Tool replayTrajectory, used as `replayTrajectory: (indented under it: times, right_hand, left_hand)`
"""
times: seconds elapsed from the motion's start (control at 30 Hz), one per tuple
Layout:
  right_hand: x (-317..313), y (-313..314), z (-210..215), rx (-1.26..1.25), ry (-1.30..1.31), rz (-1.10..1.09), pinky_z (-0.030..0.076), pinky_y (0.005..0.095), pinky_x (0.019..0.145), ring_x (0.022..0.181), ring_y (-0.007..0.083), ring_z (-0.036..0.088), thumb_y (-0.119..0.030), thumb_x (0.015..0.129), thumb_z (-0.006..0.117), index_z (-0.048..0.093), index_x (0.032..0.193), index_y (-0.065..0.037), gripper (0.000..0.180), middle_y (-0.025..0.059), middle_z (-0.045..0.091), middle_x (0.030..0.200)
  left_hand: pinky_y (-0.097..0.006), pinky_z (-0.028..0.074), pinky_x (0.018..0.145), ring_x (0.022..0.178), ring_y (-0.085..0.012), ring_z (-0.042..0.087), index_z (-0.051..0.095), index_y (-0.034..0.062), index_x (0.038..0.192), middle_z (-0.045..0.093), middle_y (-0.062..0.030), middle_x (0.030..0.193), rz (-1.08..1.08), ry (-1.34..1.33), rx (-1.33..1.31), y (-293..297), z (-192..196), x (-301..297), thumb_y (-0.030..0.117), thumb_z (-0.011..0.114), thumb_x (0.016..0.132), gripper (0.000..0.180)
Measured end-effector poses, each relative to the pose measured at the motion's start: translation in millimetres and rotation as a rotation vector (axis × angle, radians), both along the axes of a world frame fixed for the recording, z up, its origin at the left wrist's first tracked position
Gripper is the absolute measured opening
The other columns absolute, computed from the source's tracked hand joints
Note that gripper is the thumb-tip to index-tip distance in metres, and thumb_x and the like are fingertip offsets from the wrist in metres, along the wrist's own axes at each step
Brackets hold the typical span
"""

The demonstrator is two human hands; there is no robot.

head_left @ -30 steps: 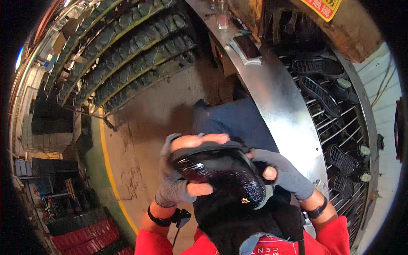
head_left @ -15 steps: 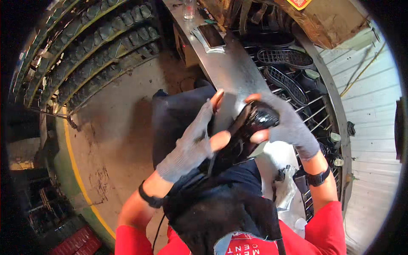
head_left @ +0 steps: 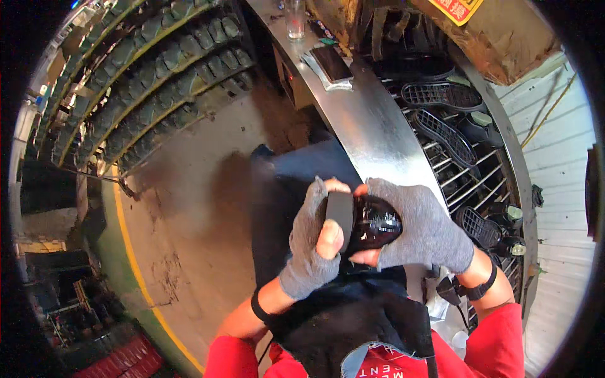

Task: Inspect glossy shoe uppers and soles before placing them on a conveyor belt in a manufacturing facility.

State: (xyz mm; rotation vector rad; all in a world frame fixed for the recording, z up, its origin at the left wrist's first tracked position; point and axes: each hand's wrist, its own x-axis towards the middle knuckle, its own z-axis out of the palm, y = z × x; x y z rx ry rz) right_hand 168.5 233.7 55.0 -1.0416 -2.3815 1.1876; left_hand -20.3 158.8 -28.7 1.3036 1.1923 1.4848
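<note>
My right hand (head_left: 423, 228), in a grey fingerless glove, grips a glossy black shoe (head_left: 378, 222) by its rounded end. My left hand (head_left: 315, 242), gloved the same way, is closed round a dark grey slab (head_left: 340, 214) with rounded edges, its thumb lying over the face. Slab and shoe meet side by side above my lap; whether they are joined I cannot tell. The hands hide much of both pieces. Below them is a dark apron (head_left: 372, 321).
A metal bench (head_left: 372, 126) carries a phone (head_left: 331, 63) and a clear glass (head_left: 294, 25). To the right, a barred rack (head_left: 466, 183) holds black soles (head_left: 441, 96) and shoes. Shelves (head_left: 170, 69) of dark footwear stand at far left.
My left hand has closed round the dark grey slab and come nearer my right. The shoe has turned, and both hands are lower. The view has shifted slightly.
</note>
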Motion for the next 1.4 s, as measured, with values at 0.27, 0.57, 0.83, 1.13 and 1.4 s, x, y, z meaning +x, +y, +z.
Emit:
replayTrajectory:
  times: [0.27,0.57,0.83,1.13,1.4]
  right_hand:
    - [-9,-23,19,0.112,-0.166,0.136,0.058,0.0473,0.074,0.086,0.04,0.073,-0.058,0.069,0.088,0.063,0.122,-0.006,0.078,0.0187,0.072,0.101]
    - [13,-50,-7,0.157,0.262,0.103,0.056,0.0473,0.086,0.099,0.0371,0.068,-0.046,0.061,0.099,0.073,0.106,-0.012,0.063,0.0145,0.066,0.113]
    - [18,-66,-16,0.183,0.27,0.112,0.047,0.0428,0.077,0.089,0.0298,0.061,-0.047,0.05,0.105,0.07,0.096,-0.012,0.068,0.0096,0.064,0.101]
    - [18,-77,-20,0.165,0.478,0.167,0.051,0.0503,0.088,0.093,0.0373,0.067,-0.045,0.065,0.098,0.075,0.101,-0.013,0.053,0.0143,0.071,0.104]
    - [-18,-47,-56,-0.323,0.619,-0.205,0.046,0.039,0.097,0.101,0.0246,0.062,-0.066,0.102,0.04,0.072,0.107,-0.002,0.072,0.0108,0.067,0.102]
  left_hand:
    - [-0.042,0.045,0.1,0.112,-0.031,0.056,0.051,-0.0031,0.13,0.053,-0.0183,0.118,-0.098,0.19,-0.047,-29,20,-22,0.071,0.055,0.092,0.084]
    - [-0.038,0.049,0.088,0.089,-0.0268,0.061,0.065,-0.0049,0.1,0.062,-0.0146,0.093,-0.224,-0.056,-0.157,-37,32,-20,0.027,0.057,0.105,0.034]
    - [-0.037,0.045,0.075,0.077,-0.0199,0.055,0.058,0.0001,0.089,0.058,-0.0067,0.08,-0.149,-0.211,-0.26,-34,36,7,0.025,0.046,0.112,0.036]
    - [-0.049,0.05,0.083,0.087,-0.0403,0.063,0.062,-0.003,0.099,0.065,-0.0181,0.095,-0.183,-0.043,0.096,-48,24,-1,0.015,0.055,0.102,0.019]
    - [-0.031,0.045,0.085,0.092,-0.0145,0.054,0.062,0.0027,0.108,0.06,-0.0025,0.098,-0.181,-0.207,-0.158,-14,7,-32,0.042,0.047,0.112,0.042]
